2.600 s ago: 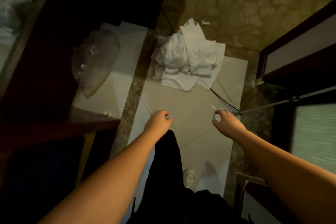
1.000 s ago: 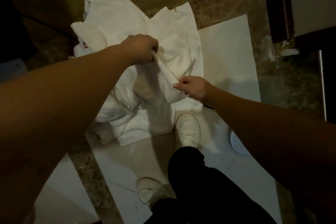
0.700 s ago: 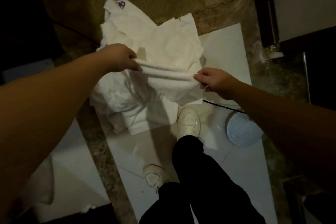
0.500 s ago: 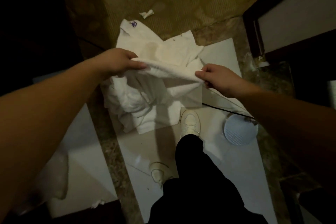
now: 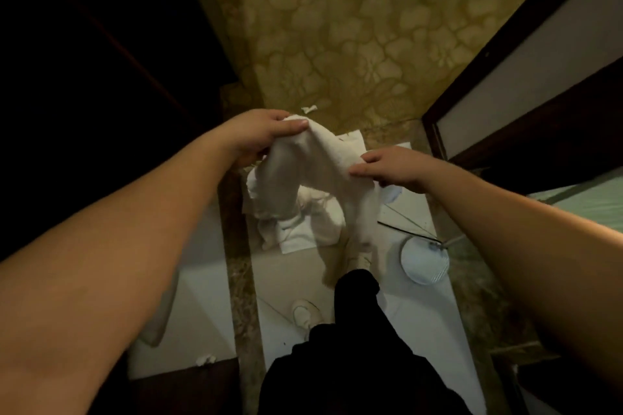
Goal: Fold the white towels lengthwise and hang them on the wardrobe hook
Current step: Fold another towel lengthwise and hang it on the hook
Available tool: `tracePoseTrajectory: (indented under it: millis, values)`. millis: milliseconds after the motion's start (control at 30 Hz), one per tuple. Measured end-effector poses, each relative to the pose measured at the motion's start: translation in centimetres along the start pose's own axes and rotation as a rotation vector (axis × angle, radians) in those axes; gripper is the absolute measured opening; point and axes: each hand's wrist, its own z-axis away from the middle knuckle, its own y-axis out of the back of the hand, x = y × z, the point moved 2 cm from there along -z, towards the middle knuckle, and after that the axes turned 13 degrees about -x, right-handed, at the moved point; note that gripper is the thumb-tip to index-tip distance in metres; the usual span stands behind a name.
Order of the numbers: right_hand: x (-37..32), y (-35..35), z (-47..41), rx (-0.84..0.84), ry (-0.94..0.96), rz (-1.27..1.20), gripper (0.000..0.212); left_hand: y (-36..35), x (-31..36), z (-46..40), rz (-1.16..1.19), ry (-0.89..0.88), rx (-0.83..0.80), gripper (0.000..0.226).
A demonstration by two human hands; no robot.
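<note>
Left hand (image 5: pixel 259 136) and right hand (image 5: pixel 392 168) are each pinching the top edge of one white towel (image 5: pixel 323 175), fingers curled on cloth, holding it above the towel pile (image 5: pixel 296 229) on the floor. Step: opening it out. Next: probably bringing long edges together; hook not visible.

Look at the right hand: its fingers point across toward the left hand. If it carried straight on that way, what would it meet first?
The right hand already pinches the white towel, so it would press further into that cloth first. Beyond the draped fold lies the left hand, though how level the two are is hard to judge.
</note>
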Motion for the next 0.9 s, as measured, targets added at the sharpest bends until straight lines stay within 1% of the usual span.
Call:
tracePoseTrajectory:
  millis: [67,133,233,367,433,467,533,600,667,700,800,900]
  values:
    - [-2.9,-1.2,3.2,-0.046,0.034,-0.048,0.027,-2.2,1.1,3.8,0.092,-0.030,-0.021,0.017]
    - [-5.1,-2.2,6.4,-0.073,0.090,-0.142,0.024,-4.3,2.0,7.3,0.211,-0.064,-0.021,0.020]
    - [-7.5,-3.7,11.0,-0.097,0.157,-0.216,0.009,-7.6,3.3,12.3,0.304,-0.138,0.021,0.017]
    - [-10.8,-6.7,16.3,-0.132,0.218,-0.100,0.012,-12.1,4.1,17.7,0.303,-0.160,0.032,0.020]
    - [-12.1,-8.3,19.0,-0.105,0.235,0.000,0.014,-14.2,4.1,20.5,0.296,-0.168,0.043,0.022]
    - [-12.4,-9.0,20.3,-0.084,0.253,0.048,0.019,-15.1,4.0,22.1,0.287,-0.172,0.063,0.024]
    - [-12.8,-9.9,22.9,-0.050,0.283,0.102,0.029,-17.0,3.6,25.2,0.233,-0.159,0.101,0.025]
    - [-12.6,-10.7,25.5,-0.043,0.319,0.156,0.027,-19.0,3.1,28.4,0.027,-0.081,0.158,0.019]
    - [-11.9,-11.3,28.1,-0.031,0.348,0.240,0.023,-21.3,2.8,31.5,-0.187,0.011,0.217,0.021]
    - [-11.4,-11.7,29.4,-0.022,0.363,0.254,0.022,-22.6,2.7,32.9,-0.226,0.031,0.228,0.024]
    - [-10.6,-13.2,33.5,0.001,0.429,0.251,0.022,-26.8,2.8,36.8,-0.239,0.020,0.282,0.040]
    - [-10.8,-15.0,37.6,-0.021,0.490,0.260,0.017,-31.0,2.9,41.0,-0.276,0.019,0.365,0.039]
